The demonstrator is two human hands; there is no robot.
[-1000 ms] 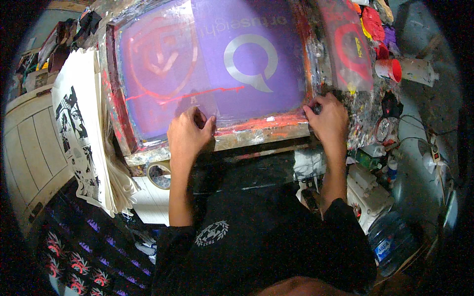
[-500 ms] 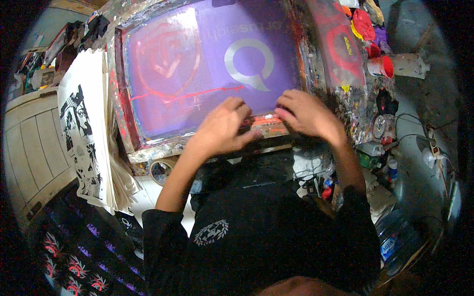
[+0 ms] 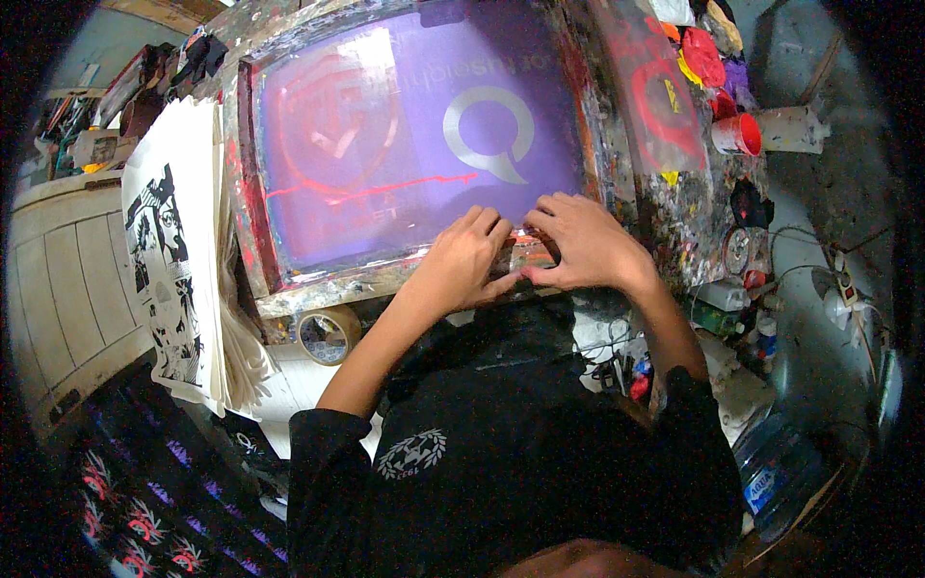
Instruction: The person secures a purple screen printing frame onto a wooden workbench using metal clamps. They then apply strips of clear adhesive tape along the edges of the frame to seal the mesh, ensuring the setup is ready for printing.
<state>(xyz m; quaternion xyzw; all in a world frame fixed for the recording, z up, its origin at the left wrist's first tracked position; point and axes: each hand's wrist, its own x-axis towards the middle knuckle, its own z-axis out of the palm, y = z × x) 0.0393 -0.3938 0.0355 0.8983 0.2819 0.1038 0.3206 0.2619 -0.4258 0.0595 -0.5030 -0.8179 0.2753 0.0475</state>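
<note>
A screen-printing frame [image 3: 332,291] with paint-stained wooden bars lies before me. Its purple mesh [image 3: 405,144] carries a pale speech-bubble shape, a faint red emblem and a streak of red ink. On the near bar, my left hand [image 3: 461,258] has its fingers curled over the inner side and its thumb along the side toward me. My right hand [image 3: 599,247] grips the same bar just to the right, fingers bent over it in the same way. The thumb tips almost meet in the middle. The undersides of both hands are hidden.
A stack of printed paper [image 3: 214,289] hangs left of the frame, and a tape roll [image 3: 351,337] sits below its near-left corner. To the right are a red cup [image 3: 737,135], a clear sheet with red print [image 3: 660,106] and a large plastic bottle [image 3: 771,482].
My hands have come closer together along the near bar, the left moving rightward and the right slightly leftward. More of the tape roll shows beside my left forearm.
</note>
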